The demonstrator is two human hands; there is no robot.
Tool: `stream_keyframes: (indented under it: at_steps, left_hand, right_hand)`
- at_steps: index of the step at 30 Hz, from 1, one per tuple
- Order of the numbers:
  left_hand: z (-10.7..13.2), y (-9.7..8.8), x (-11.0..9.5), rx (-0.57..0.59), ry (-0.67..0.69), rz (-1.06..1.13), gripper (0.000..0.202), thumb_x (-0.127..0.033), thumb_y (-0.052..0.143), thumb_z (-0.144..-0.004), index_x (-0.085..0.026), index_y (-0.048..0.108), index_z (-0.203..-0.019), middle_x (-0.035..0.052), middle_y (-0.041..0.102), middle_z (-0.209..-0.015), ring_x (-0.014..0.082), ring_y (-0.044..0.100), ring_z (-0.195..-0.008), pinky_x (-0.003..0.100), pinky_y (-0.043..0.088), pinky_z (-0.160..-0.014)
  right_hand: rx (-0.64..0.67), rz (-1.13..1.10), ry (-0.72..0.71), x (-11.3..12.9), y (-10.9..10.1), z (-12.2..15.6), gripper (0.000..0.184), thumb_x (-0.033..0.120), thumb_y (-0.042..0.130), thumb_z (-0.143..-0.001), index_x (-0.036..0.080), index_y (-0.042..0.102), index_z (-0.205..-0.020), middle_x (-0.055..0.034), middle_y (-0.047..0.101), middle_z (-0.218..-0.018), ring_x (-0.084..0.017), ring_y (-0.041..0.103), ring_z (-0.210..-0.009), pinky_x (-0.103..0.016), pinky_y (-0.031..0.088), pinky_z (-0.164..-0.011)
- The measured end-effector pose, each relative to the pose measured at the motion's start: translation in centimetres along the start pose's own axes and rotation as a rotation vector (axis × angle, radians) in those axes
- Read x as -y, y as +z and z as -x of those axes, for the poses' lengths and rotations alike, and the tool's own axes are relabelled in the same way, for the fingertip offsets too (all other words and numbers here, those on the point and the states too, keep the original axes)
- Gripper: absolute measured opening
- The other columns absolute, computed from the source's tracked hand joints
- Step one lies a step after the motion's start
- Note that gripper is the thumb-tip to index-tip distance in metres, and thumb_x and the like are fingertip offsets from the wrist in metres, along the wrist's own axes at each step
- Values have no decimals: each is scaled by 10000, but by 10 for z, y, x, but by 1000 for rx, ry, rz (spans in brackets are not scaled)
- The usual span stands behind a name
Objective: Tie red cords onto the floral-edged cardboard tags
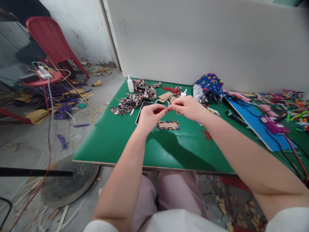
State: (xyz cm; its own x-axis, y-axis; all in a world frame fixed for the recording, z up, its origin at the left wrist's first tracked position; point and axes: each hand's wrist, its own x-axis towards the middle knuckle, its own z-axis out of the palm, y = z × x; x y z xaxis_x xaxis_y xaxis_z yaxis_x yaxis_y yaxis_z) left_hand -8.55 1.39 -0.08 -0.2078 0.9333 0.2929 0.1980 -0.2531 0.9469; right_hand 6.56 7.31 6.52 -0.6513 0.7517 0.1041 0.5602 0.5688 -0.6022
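My left hand (pixel 151 116) and my right hand (pixel 189 107) meet above the green table (pixel 116 135), fingers pinched together on a thin red thread (pixel 169 111) stretched between them. A short red tuft hangs below the pinch. Just under the hands lies a small cardboard rectangle edged with flowered cloth (pixel 168 125). A black phone with a white rim (pixel 142 111) lies flat behind my left hand.
Flowered cloth scraps (pixel 135 96), a white glue bottle (pixel 130 84), cardboard pieces (pixel 166 96), a blue patterned cloth (pixel 210 83), a blue sheet (pixel 256 124), a purple device (pixel 274 124) and coloured strands (pixel 293 103) crowd the table. Red chair (pixel 51 40) and litter at left.
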Motion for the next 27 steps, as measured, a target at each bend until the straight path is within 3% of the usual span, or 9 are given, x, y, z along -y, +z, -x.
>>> stream_keyframes:
  at_steps: [3,6,15,22,27]
  left_hand:
    - [0,1,-1,11,-31,61,197,-290,657,-687,-134,691,-804,46,702,-773,127,613,-694,248,484,-658]
    - [0,2,-1,6,-37,79,191,-278,656,-687,-130,691,-802,46,705,-776,121,613,-687,244,484,-657]
    - [-1,2,-1,-15,-11,81,173,-268,675,-668,-135,697,-777,37,711,-744,119,621,-671,237,491,-647]
    - [0,2,3,-17,64,-71,151,-243,625,-700,-153,701,-796,32,708,-747,131,631,-672,254,490,-657]
    - [-1,3,8,-40,55,-131,133,-236,601,-707,-155,675,-781,21,682,-718,116,595,-634,240,458,-617]
  right_hand:
    - [33,-46,39,3,-2,1,456,508,513,-805,152,536,-521,49,404,-437,-56,319,-410,-240,247,-446]
    - [37,-91,59,3,-2,2,538,583,475,-796,161,458,-463,49,383,-419,-51,306,-396,-239,249,-440]
    - [47,-68,2,-1,1,-2,537,601,427,-812,157,502,-520,45,391,-446,-59,325,-419,-232,250,-451]
    - [54,-17,13,2,1,-3,573,607,372,-829,141,550,-549,45,381,-443,-63,333,-429,-239,235,-473]
    - [54,59,33,2,2,-3,531,542,401,-842,151,488,-493,51,332,-428,-65,287,-430,-254,205,-482]
